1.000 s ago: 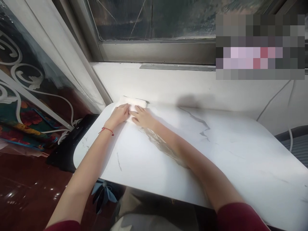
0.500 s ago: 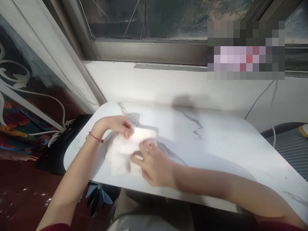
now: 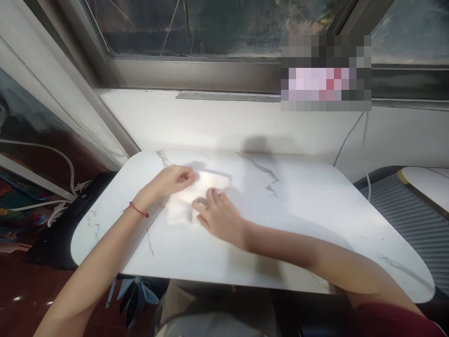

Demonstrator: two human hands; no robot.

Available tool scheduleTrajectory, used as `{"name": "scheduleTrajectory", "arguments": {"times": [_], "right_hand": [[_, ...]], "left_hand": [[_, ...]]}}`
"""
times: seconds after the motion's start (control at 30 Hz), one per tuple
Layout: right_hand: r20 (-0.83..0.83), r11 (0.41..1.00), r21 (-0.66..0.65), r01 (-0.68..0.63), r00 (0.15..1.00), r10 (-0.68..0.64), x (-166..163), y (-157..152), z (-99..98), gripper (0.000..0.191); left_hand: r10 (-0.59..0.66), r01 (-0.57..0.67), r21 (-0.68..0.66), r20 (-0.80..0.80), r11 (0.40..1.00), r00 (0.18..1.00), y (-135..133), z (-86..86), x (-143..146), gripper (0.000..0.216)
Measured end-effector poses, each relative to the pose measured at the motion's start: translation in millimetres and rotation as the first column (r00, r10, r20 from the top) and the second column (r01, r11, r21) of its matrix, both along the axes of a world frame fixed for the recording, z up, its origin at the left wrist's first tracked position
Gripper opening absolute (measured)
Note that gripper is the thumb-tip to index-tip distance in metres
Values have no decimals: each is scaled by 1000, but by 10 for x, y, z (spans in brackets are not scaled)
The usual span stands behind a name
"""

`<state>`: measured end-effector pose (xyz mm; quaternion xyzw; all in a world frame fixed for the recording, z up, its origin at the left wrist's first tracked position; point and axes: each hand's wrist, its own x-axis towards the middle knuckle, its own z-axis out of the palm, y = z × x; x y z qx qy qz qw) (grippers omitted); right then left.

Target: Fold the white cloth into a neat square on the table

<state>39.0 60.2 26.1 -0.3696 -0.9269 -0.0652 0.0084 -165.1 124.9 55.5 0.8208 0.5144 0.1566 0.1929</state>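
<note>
A white folded cloth lies on the left part of a white marble-patterned table. My left hand, with a red string round its wrist, pinches the cloth's far left edge with curled fingers. My right hand rests flat on the cloth's near right part, fingers stretched out and pressing down. Most of the cloth's right side is hidden under my right hand.
A window sill and metal window frame run along the wall behind the table. White cables hang at the right by a grey ribbed surface. A black object and dark red floor lie to the left.
The cloth has come from the table's far left corner toward the table's middle. Both hands moved with it, and the camera turned left to right across the table.
</note>
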Motion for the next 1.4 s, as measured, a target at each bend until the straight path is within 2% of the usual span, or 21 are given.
{"name": "scheduleTrajectory", "arguments": {"times": [0.07, 0.13, 0.23, 0.33, 0.53, 0.73, 0.87, 1.0, 1.07, 1.13, 1.2, 1.27, 1.33, 1.4], "right_hand": [[-15, 998, 12, 63, 998, -62, 53, 255, -48, 39], [-47, 994, 34, 102, 994, -101, 121, 519, -120, 40], [-109, 993, 65, 100, 990, -93, 245, 877, -245, 43], [-165, 994, 81, 66, 985, -52, 367, 1125, -358, 43], [-242, 992, 108, 60, 970, -33, 485, 1290, -460, 45], [-232, 995, 99, 8, 973, 15, 445, 1266, -361, 47], [-144, 998, 49, 46, 989, -38, 343, 1102, -162, 54], [59, 993, -72, 99, 994, -94, 217, 692, 185, 61], [169, 986, -135, 98, 983, -75, 172, 401, 344, 60], [239, 986, -161, 51, 971, -11, 146, 80, 438, 56], [290, 980, -192, -47, 952, 103, 136, -240, 457, 50], [317, 965, -231, -123, 929, 194, 137, -519, 429, 52], [310, 960, -252, -123, 929, 201, 138, -721, 396, 66], [299, 961, -268, -63, 943, 145, 133, -823, 394, 76]], "left_hand": [[1, 9, 166, -59, 986, 998, 22, -104, 44, 29], [-22, 56, 273, -125, 960, 992, 56, -226, 72, 37], [-26, 84, 310, -185, 947, 982, 124, -400, 78, 47], [-11, 71, 307, -192, 949, 981, 185, -501, 62, 52], [0, 73, 304, -231, 950, 973, 250, -538, 20, 54], [-1, 72, 335, -209, 939, 978, 275, -540, 11, 50], [-6, 64, 308, -185, 949, 983, 207, -395, 38, 48], [9, 24, 238, -137, 971, 991, 77, -193, 80, 44], [-46, 58, 121, -95, 991, 994, 17, -118, 100, 33], [-152, 151, -70, -4, 986, 988, -37, -64, 121, 25], [-243, 265, -269, 113, 926, 964, -90, -26, 150, 26], [-287, 344, -430, 193, 835, 938, -148, -2, 192, 32], [-300, 381, -553, 235, 741, 924, -206, 11, 244, 38], [-289, 393, -620, 266, 680, 920, -254, 10, 298, 41]]}}
